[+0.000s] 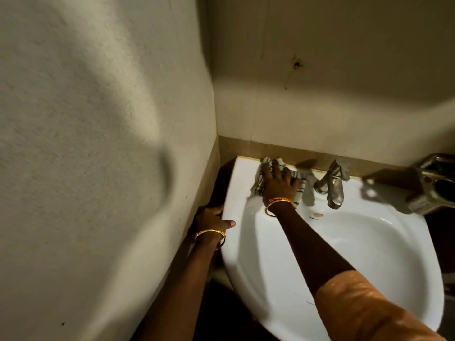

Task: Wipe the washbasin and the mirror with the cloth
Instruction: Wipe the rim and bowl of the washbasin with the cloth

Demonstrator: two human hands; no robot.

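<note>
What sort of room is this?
Most likely a bathroom: a white washbasin in a corner, a metal tap on its back ledge, and a tile band along the wall. The right hand presses a cloth on the ledge; the left hand grips the rim.

I can read no text, label or number anywhere. The washbasin (246,254) and tap (331,185) show me no legible brand mark.

Right hand (280,184) on cloth (301,187) atop washbasin (246,177)
</note>
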